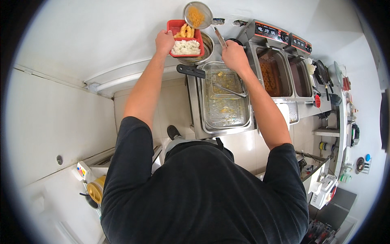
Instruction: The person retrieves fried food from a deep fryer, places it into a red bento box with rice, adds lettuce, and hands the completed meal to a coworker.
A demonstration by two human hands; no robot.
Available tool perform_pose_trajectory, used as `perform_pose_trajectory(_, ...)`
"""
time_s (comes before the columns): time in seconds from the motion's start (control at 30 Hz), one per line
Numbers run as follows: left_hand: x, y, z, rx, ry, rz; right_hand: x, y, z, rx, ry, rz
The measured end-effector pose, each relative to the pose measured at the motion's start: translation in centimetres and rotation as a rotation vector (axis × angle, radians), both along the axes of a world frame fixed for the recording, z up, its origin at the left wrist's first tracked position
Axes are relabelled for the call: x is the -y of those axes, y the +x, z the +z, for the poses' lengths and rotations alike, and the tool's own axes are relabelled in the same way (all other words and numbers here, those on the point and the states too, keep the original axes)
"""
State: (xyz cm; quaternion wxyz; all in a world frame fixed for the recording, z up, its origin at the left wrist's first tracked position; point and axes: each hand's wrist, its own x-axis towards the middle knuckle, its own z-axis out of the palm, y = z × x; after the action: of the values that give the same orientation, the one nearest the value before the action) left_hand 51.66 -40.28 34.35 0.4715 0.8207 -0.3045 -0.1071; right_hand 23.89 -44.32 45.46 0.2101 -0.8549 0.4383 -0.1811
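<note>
My left hand (pixel 164 42) grips the left edge of a red two-compartment food tray (pixel 202 39). White rice (pixel 186 47) fills the near compartment. In the far one lie yellow fried pieces (pixel 185 31). My right hand (pixel 235 56) is closed round the handle of a round mesh strainer (pixel 207 11), which is held over the tray's far right corner. Loose orange-yellow food (pixel 196 16) sits in the strainer. Below the tray is a metal bowl (pixel 208 48), partly hidden by it.
A metal draining pan with a wire rack (pixel 226 118) stands nearer me, crumbs on it. Across it lies a fry basket with a black handle (pixel 191 71). To the right are two fryer wells, one with brown oil (pixel 268 73). A pipe (pixel 126 81) runs along the left wall.
</note>
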Motion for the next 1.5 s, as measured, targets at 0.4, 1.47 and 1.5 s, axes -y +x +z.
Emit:
perform_pose_trajectory(0.4,2.0,-1.2,-2.3,-0.086,0.013,-0.064,0.2,-1.2,-2.5,-0.08,-0.042,-0.103)
perform_pose_trajectory(1.47,1.8,0.3,-3.8,-0.081,-0.143,-0.008,-1.4,-3.5,-0.7,-0.164,-0.239,0.077)
perform_pose_trajectory(1.5,1.7,0.4,-3.9,-0.064,-0.149,0.006,-1.1,-3.5,-0.8,-0.156,-0.235,0.054)
